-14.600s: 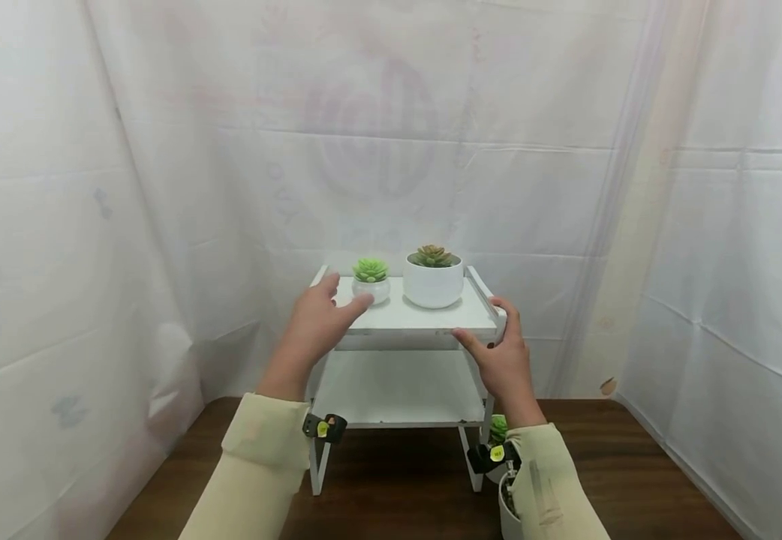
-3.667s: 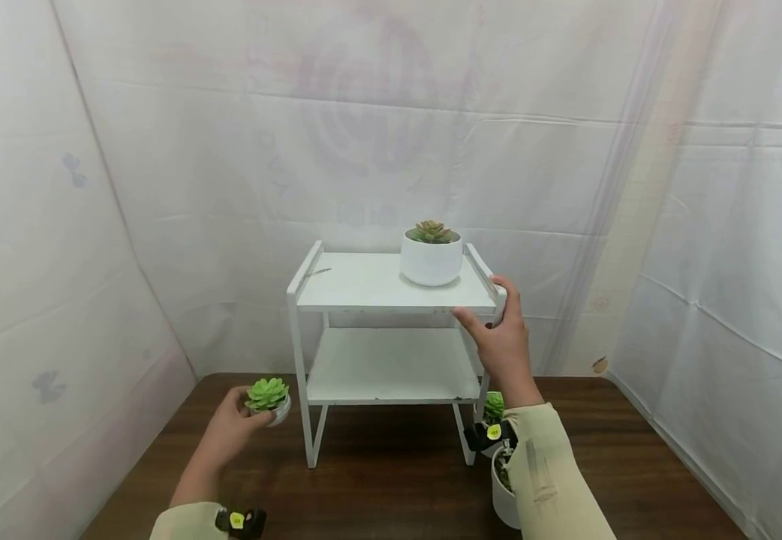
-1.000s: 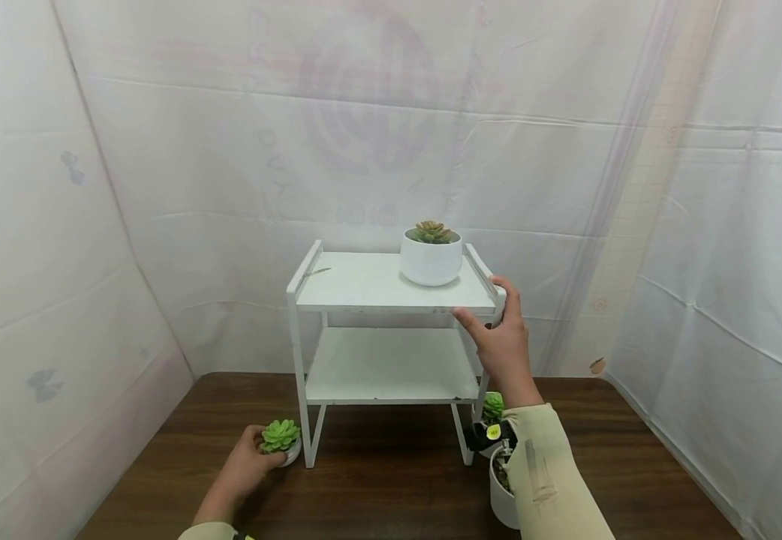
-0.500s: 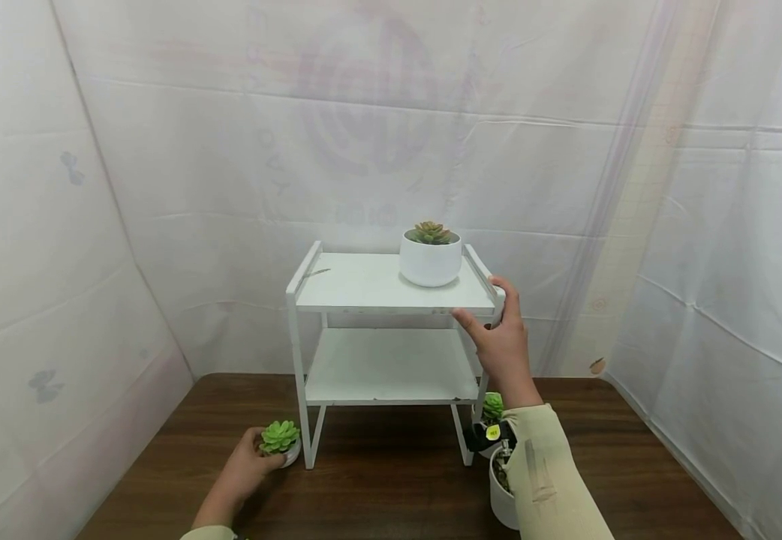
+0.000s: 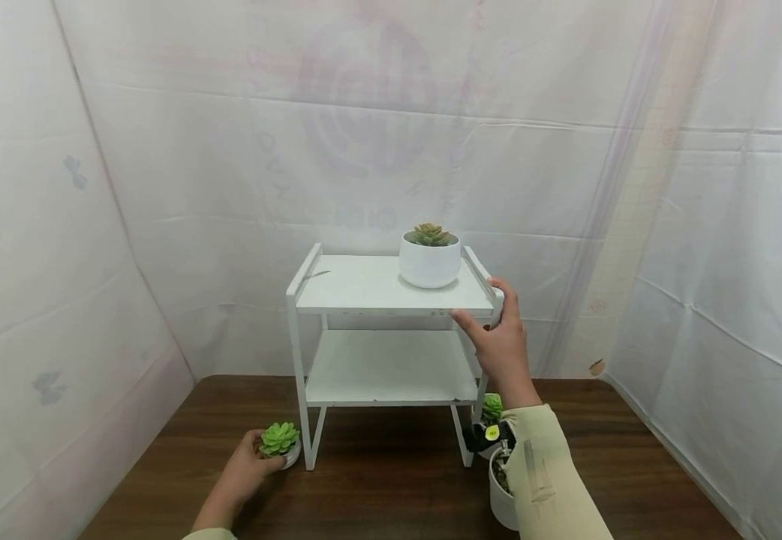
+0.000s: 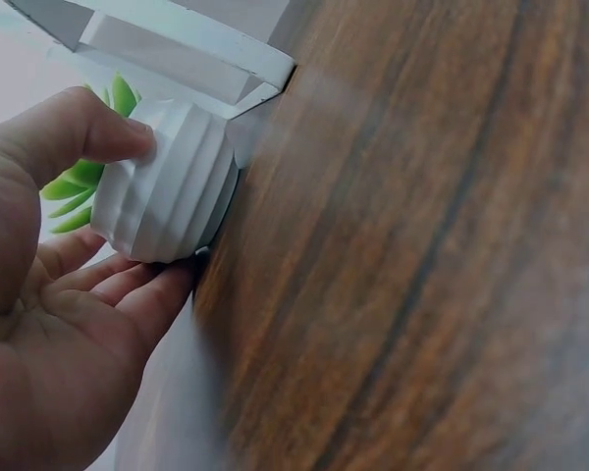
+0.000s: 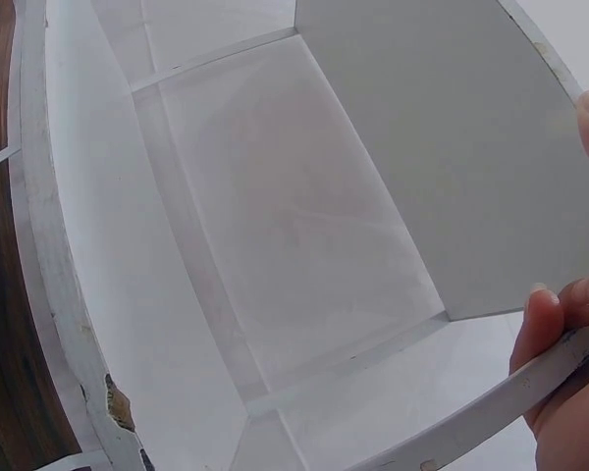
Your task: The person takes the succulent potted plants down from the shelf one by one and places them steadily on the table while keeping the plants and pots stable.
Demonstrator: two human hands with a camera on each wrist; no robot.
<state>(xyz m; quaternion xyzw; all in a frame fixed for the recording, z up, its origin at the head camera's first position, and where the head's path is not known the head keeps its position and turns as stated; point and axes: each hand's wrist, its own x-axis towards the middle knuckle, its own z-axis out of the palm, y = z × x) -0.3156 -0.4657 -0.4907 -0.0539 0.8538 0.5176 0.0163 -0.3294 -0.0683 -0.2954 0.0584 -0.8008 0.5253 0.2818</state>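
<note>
A small bright-green potted succulent [image 5: 279, 439] stands at the front left leg of a white two-tier shelf [image 5: 391, 365]. My left hand [image 5: 244, 469] holds its pot, thumb on one side and fingers on the other. In the left wrist view the ribbed white pot [image 6: 172, 186] is at the wooden tabletop [image 6: 412, 255]. My right hand [image 5: 501, 349] grips the shelf's front right corner, the thumb at the front edge of the top board. In the right wrist view its fingers [image 7: 542, 319] curl around the white frame post.
A larger white pot with a reddish-green succulent [image 5: 430, 259] stands at the right of the top board. Two more potted plants, one with green leaves [image 5: 492, 407] and one in a white pot [image 5: 503, 504], stand by the right leg, partly hidden by my sleeve. White sheeting [image 5: 364, 112] surrounds the table.
My left hand has taken the small succulent off the top board, carried it down left, then right to the shelf's left leg. Almost nothing moved in the last second; my right hand kept its grip.
</note>
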